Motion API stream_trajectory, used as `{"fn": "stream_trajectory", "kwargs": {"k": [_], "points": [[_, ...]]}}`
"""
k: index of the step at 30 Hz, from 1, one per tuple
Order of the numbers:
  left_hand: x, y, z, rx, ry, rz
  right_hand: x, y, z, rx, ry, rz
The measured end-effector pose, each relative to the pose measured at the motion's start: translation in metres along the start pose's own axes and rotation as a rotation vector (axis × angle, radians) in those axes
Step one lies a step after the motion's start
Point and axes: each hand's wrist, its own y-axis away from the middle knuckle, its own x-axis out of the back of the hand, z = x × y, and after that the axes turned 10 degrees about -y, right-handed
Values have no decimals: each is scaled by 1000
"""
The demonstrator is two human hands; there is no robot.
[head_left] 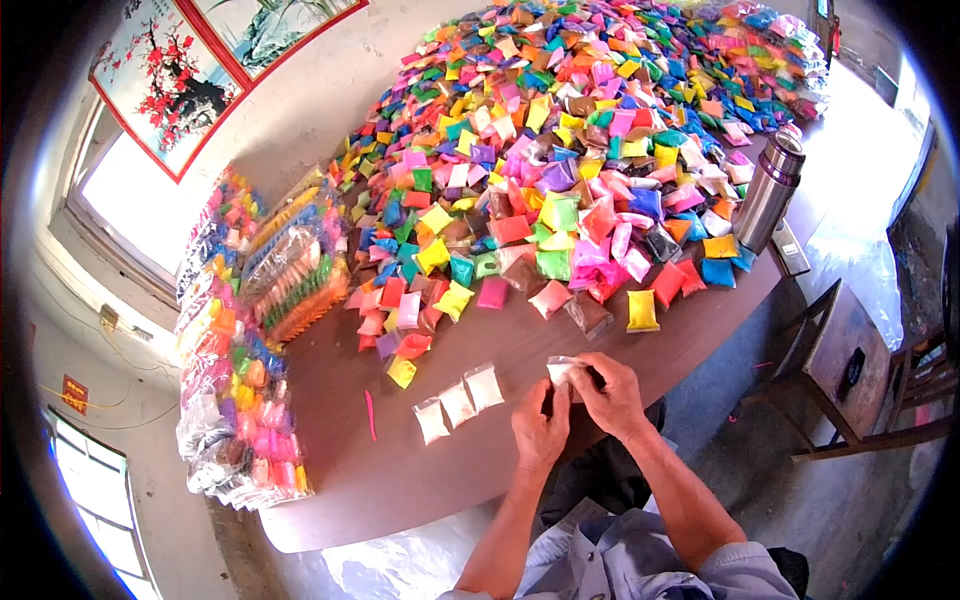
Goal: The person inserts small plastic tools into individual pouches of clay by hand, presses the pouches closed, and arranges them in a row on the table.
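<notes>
Near the front edge of the brown table, my left hand [541, 425] and my right hand [608, 393] are close together. Both hands have their fingers closed on a white packet [562, 368], which shows above the fingertips. Just left of my hands, three white packets [457, 404] lie side by side in a slanting row on the tabletop. A single yellow packet [642, 311] lies beyond my right hand, at the front of a large heap of coloured packets [560, 180].
Bagged bundles of coloured packets [255, 400] line the table's left end. A pink strip [371, 415] lies near them. A steel flask [770, 190] stands at the heap's right side. Wooden stool [845, 360] and chair parts are on the right, beyond the table edge [700, 365].
</notes>
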Motion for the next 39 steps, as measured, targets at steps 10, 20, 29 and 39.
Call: {"fn": "stream_trajectory", "kwargs": {"k": [10,20,29,39], "points": [[1,-1,-1,59,-30,11,-4,1,2,88,62,2],[2,1,2,102,21,-2,-3,1,1,54,22,-7],[4,-3,13,116,-8,-31,-1,2,6,57,24,3],[-1,-1,-19,73,-132,-15,-3,1,3,54,14,-62]]}}
